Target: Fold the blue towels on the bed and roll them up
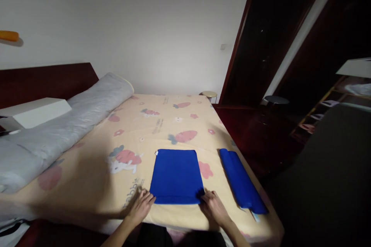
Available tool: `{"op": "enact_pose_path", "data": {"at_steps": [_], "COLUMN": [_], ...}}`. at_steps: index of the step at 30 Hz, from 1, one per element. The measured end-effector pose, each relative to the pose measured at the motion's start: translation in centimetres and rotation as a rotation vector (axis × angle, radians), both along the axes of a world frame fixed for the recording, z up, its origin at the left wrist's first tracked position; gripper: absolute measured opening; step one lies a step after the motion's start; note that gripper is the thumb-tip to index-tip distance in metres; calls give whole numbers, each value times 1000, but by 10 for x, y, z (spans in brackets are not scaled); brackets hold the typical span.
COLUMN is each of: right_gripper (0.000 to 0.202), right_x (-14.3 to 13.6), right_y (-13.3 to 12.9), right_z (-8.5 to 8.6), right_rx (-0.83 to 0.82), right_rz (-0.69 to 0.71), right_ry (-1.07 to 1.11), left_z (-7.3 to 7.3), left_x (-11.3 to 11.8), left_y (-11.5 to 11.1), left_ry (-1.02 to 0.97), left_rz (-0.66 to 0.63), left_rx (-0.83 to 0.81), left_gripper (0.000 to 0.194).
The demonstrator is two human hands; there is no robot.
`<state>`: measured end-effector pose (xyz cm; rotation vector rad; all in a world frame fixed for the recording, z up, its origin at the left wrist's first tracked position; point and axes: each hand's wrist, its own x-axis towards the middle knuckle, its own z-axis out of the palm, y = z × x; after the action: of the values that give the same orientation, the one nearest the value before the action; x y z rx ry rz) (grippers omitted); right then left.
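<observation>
On the patterned bedsheet (182,216), I view remotely the left hand (142,203) and right hand (214,205), half-curled, touching near corners of a flat blue cloth (177,175), whether pinching I cannot tell; blue rolls (240,180) lie at right, a round stool (210,94) beyond.

One left hand (142,204), one right hand (215,206) and one flat blue cloth (177,175) at lower centre; two long blue bundles (236,179) at lower right; one bed (199,119) mid-frame; one grey roll (87,108) at left; two round stools (209,94) right of centre; one dark door (269,46), upper right
</observation>
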<state>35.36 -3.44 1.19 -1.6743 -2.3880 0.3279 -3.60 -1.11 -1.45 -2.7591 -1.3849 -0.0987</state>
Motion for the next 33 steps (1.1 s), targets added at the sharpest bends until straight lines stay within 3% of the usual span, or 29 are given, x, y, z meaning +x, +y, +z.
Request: {"op": "enact_pose_path", "data": {"at_steps": [6,9,16,22,25,28,31,33], "right_gripper": [22,25,28,39,40,41,36,32], "right_x": [7,12,21,7,-25,-74,-108,-106], "right_y": [-2,-11,-15,-10,-15,-21,-25,-27], "right_z": [6,2,-9,-14,-25,-40,-48,-48], "right_rx": [-103,-140,-155,34,122,196,241,255], "right_rz": [12,-21,-95,-203,-187,-103,-59,-68], "right_ry": [57,110,191,80,43,38,45,48], "left_z": [44,52,31,27,23,7,-13,-20], "left_x": [2,1,-9,-11,14,62,101,104], "left_y": [3,4,4,15,5,-15,-31,-34], "left_ry": [-200,-223,-254,-266,-242,-231,-224,-223], "left_rz": [154,200,285,366,398,342,225,171], "left_rx": [-336,-435,-560,-463,-311,-232,-165,-71], "left_gripper": [31,28,24,16,27,44,42,35]}}
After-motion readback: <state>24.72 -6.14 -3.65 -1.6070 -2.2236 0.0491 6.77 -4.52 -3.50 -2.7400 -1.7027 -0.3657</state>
